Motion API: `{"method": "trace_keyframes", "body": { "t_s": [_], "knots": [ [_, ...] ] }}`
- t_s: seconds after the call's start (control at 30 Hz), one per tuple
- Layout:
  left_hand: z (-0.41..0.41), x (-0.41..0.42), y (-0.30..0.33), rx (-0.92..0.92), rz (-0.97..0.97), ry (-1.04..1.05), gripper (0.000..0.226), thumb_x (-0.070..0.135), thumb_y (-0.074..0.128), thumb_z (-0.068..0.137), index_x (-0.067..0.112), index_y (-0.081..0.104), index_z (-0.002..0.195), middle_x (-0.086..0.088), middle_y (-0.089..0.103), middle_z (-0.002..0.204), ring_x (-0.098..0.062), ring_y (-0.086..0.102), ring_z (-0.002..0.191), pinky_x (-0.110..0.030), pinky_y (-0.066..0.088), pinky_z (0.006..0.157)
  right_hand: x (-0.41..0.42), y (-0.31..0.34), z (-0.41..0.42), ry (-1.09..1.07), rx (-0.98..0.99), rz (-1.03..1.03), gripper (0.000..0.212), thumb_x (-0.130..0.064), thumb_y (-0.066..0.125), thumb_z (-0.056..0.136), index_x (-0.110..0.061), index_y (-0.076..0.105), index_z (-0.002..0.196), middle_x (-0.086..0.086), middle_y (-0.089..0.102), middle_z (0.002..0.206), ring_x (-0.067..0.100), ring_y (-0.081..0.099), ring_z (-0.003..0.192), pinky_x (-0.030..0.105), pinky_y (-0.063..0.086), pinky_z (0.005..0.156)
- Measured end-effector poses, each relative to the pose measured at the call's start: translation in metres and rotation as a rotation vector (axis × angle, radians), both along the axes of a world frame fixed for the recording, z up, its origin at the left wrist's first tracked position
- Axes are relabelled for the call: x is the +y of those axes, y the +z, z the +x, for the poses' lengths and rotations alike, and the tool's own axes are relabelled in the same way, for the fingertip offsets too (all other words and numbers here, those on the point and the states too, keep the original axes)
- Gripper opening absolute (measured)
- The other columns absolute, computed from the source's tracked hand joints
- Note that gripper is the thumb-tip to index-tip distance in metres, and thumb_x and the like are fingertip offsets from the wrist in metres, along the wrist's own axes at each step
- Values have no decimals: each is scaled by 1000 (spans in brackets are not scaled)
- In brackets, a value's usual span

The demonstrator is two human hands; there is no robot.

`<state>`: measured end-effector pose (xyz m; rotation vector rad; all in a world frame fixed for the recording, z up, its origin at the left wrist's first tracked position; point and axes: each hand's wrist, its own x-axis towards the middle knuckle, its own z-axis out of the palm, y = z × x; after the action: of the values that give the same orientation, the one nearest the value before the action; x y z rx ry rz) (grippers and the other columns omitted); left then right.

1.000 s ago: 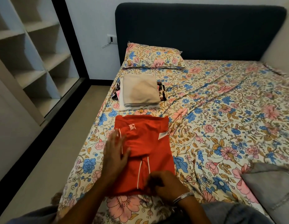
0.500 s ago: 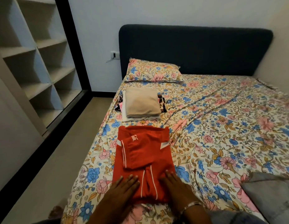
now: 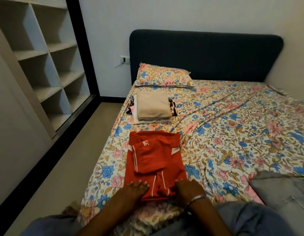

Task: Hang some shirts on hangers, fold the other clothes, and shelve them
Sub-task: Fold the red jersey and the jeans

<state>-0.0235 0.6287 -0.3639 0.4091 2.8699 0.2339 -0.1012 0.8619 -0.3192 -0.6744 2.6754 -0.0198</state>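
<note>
Bed (image 3: 241, 133), under a floral sheet, fills the right and centre of your view, with a dark headboard (image 3: 205, 55) against the far wall. Shelving (image 3: 45, 65) stands at your left, across a strip of floor (image 3: 76, 159) from the bed; every compartment you can see into is bare, with no clothes on its shelves. A floral pillow (image 3: 163, 77) lies at the head of the bed on its left side.

Red shirt (image 3: 153, 166), partly folded, lies flat on the sheet near the bed's left edge, directly in front of you; a sleeve with white stripes is turned in over its body. Just beyond it, toward the pillow, sits a stack (image 3: 153, 107) of folded clothes with a beige piece on top and a patterned one at the bottom. A grey garment (image 3: 283, 196), unfolded, lies at the lower right of the bed, well apart from the shirt.

Your left hand (image 3: 134, 189) rests flat on the shirt's near left corner, fingers straight and spread, gripping nothing. Your right hand (image 3: 188, 189) is at the near right corner with fingers bent onto the hem; it appears to pinch the cloth, though the fingertips are too dim to be sure. A bangle (image 3: 197, 198) circles that wrist.
</note>
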Motion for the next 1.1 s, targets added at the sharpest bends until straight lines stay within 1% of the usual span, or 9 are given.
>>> {"method": "trace_keyframes", "body": {
  "t_s": [0.17,0.23,0.3,0.37,0.43,0.53,0.6,0.83,1.1],
  "knots": [
    [31,-3,4,-175,-37,-131,93,29,44,106,56,-39,138,18,-20,154,-8,-22,145,-38,-4,127,18,16,19,-38,-376,-121,27,-29,62,97,-20,66,122,-5,64,114,14,62,105,30,50,100],
    [29,-5,13,-91,47,-54,80,33,57,98,48,4,157,16,8,164,-10,8,153,-35,13,125,27,21,10,-108,-418,-223,30,-23,63,94,-23,65,123,-13,61,108,7,61,102,22,50,92],
    [19,-1,25,187,256,67,55,27,61,93,42,47,144,13,52,146,-9,51,132,-29,39,114,30,19,-8,-221,-321,-371,29,-19,62,93,-24,66,122,-9,65,117,12,63,109,27,50,97],
    [4,16,29,413,445,150,42,24,55,93,34,59,133,8,66,129,-8,63,115,-26,52,100,23,9,-28,-399,-174,-552,32,-21,64,92,-23,63,125,-1,65,126,18,61,112,35,51,99],
    [-21,40,26,460,510,190,44,40,44,98,31,54,139,6,58,143,-6,52,131,-30,47,109,11,0,-49,-617,-171,-772,49,-25,71,87,-21,55,134,6,60,131,26,59,115,41,50,98],
    [-58,67,2,304,341,242,64,66,21,101,41,8,160,14,-4,168,-3,-7,154,-41,-2,127,-4,-18,-78,-878,-320,-959,76,-34,79,75,-16,47,142,12,57,136,32,59,114,40,49,97],
    [-70,72,-23,242,191,274,69,70,12,101,39,-10,159,14,-25,164,-7,-22,152,-46,-14,124,-5,-31,-84,-925,-317,-974,73,-36,79,74,-15,52,138,10,62,128,28,61,104,38,50,92],
    [-70,71,-52,241,92,292,74,73,5,99,34,-11,160,10,-22,166,-8,-23,152,-43,-15,124,-5,-53,-91,-869,-337,-1081,46,-58,79,55,-23,77,85,-2,78,86,23,74,82,46,60,84],
    [-79,76,-40,227,367,394,74,63,6,96,27,8,162,8,10,168,-4,0,154,-34,-3,125,-14,-54,-75,-817,-335,-1061,55,-45,83,69,-24,70,118,-3,73,105,21,70,96,42,56,93]
  ]
}}
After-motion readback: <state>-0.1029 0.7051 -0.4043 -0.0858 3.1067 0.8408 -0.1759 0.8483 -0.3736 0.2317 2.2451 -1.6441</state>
